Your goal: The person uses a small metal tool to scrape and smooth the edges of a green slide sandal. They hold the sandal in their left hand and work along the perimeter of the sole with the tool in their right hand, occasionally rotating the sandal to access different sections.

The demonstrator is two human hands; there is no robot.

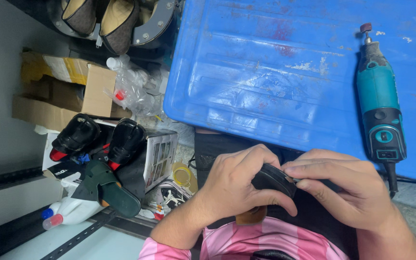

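Pink-striped shirt point(266, 240) nearest. Both my hands closed on black shoe sole piece point(271, 179) over lap: left hand point(232, 185) wraps it, right hand point(347, 185) pinches edge. Teal rotary tool point(380, 108) far right on blue lid point(275, 72).

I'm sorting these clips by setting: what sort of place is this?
Probably a shoe repair workshop. Both hands, left hand and right hand, grip a black shoe part; a teal rotary tool lies on a worn blue plastic lid, and black shoes sit on boxes beside it.
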